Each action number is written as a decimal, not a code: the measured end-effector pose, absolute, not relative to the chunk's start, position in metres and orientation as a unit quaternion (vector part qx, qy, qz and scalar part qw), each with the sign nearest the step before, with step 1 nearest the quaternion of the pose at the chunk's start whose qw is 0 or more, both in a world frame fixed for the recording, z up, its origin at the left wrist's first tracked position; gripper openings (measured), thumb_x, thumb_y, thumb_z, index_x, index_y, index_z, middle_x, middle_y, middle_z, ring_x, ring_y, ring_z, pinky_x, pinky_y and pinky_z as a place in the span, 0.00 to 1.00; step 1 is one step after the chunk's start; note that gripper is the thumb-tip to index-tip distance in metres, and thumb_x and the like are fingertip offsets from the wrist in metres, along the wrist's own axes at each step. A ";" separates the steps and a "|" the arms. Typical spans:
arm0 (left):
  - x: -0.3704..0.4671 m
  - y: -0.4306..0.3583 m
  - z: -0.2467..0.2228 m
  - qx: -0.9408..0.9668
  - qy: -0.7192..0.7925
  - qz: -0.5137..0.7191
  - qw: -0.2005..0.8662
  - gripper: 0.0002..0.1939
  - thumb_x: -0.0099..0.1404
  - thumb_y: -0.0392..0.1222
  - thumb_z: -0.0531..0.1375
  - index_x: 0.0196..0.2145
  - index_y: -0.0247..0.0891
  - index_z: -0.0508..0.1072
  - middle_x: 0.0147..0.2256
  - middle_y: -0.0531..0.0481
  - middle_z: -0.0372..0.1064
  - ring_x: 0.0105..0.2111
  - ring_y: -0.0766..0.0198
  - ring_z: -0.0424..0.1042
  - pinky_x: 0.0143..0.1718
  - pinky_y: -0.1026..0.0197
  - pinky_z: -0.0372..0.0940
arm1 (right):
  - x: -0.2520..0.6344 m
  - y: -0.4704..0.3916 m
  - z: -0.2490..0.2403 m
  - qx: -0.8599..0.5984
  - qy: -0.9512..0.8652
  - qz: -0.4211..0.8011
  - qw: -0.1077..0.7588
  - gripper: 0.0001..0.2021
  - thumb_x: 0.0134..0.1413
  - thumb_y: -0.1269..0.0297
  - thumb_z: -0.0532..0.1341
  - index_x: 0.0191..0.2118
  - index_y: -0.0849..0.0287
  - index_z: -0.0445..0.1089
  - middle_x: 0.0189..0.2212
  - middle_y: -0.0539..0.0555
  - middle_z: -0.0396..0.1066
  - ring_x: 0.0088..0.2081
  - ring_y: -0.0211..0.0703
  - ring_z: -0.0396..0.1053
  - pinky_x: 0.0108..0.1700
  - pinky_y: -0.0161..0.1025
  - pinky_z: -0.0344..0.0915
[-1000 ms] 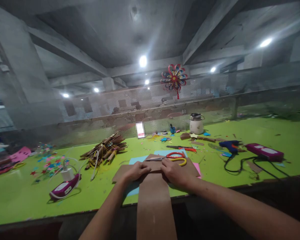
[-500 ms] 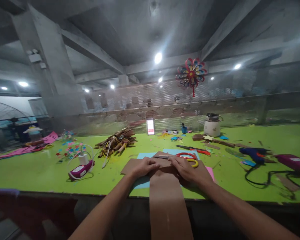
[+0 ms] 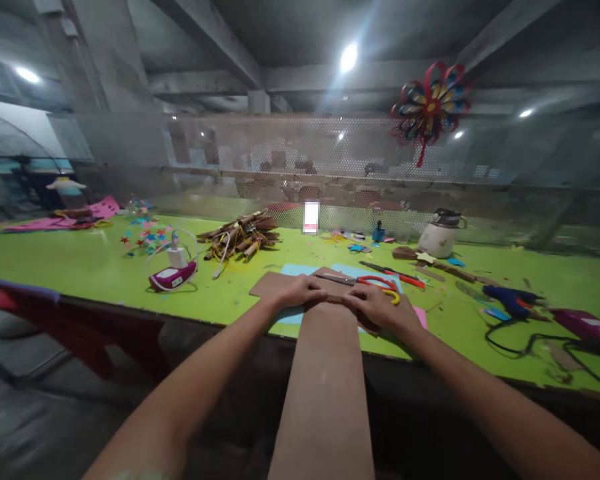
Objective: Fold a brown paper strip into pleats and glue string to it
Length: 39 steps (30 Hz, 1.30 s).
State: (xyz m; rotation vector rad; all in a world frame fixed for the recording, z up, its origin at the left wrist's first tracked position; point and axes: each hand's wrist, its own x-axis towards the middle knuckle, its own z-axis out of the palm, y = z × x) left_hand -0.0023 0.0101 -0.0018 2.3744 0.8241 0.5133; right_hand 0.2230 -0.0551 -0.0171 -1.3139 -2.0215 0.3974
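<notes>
A long strip of brown cardboard [image 3: 327, 380] runs from the table's front edge down toward me. Its far end is pinched between the fingers of my left hand [image 3: 303, 291] and my right hand [image 3: 373, 303], one at each side, where the end looks folded or rolled. Under and beyond the hands lie more cardboard [image 3: 267, 285] and light blue paper [image 3: 293, 269]. Scissors [image 3: 353, 280] with red and yellow handles rest on the cardboard just past my fingers, partly hidden by my right hand. A second pair of scissors [image 3: 393, 272] lies behind them.
At left are a purple power strip [image 3: 173, 275] with a white charger, and a pile of rolled brown tubes [image 3: 240, 237]. On the right lie a blue glue gun [image 3: 513, 301], its dark cord and another purple power strip [image 3: 587, 328]. A white kettle [image 3: 437, 237] stands behind.
My view has tilted down, so the table sits higher in the picture and more of the strip shows. Both hands stay at the strip's far end, fingers now pinching its edge.
</notes>
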 end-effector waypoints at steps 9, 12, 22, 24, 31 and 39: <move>0.002 0.009 0.000 0.896 0.298 0.187 0.271 0.19 0.58 0.52 0.56 0.21 0.31 0.69 0.20 0.53 0.56 0.23 0.70 0.54 0.24 0.66 0.49 | 0.224 -0.061 -0.011 -0.481 -0.811 0.112 0.314 0.14 0.53 0.55 0.58 0.27 0.61 0.74 0.25 0.53 0.72 0.27 0.40 0.66 0.28 0.35 0.57; 0.002 0.010 0.001 0.893 0.298 0.183 0.283 0.20 0.57 0.53 0.57 0.23 0.30 0.71 0.20 0.53 0.58 0.22 0.70 0.55 0.24 0.66 0.50 | 0.224 -0.059 -0.013 -0.464 -0.823 0.098 0.312 0.12 0.53 0.57 0.59 0.28 0.60 0.74 0.25 0.53 0.73 0.27 0.40 0.65 0.29 0.34 0.57; -0.007 0.015 0.001 0.892 0.292 0.163 0.305 0.15 0.55 0.47 0.61 0.31 0.30 0.77 0.25 0.48 0.69 0.25 0.68 0.62 0.28 0.66 0.56 | 0.224 -0.053 -0.025 -0.425 -0.843 0.035 0.327 0.11 0.56 0.60 0.58 0.30 0.61 0.74 0.28 0.54 0.71 0.30 0.41 0.64 0.33 0.36 0.58; -0.007 0.015 0.001 0.893 0.286 0.171 0.303 0.16 0.56 0.48 0.61 0.32 0.30 0.77 0.27 0.47 0.70 0.27 0.67 0.63 0.29 0.66 0.57 | 0.222 -0.054 -0.021 -0.422 -0.850 0.012 0.314 0.13 0.58 0.61 0.57 0.30 0.61 0.73 0.29 0.56 0.70 0.33 0.42 0.64 0.35 0.37 0.58; -0.007 0.013 -0.004 0.893 0.289 0.192 0.287 0.14 0.56 0.46 0.61 0.31 0.30 0.77 0.26 0.47 0.70 0.25 0.67 0.63 0.27 0.65 0.56 | 0.207 -0.049 0.007 -0.410 -0.890 0.042 0.195 0.15 0.59 0.58 0.56 0.30 0.62 0.75 0.34 0.58 0.69 0.32 0.40 0.64 0.33 0.35 0.58; -0.007 0.012 -0.008 0.899 0.256 0.207 0.288 0.10 0.56 0.42 0.62 0.33 0.32 0.77 0.29 0.48 0.72 0.28 0.67 0.66 0.29 0.67 0.57 | 0.198 -0.037 -0.008 -0.396 -0.877 0.119 0.243 0.08 0.55 0.63 0.59 0.33 0.59 0.74 0.31 0.53 0.74 0.33 0.41 0.68 0.36 0.36 0.61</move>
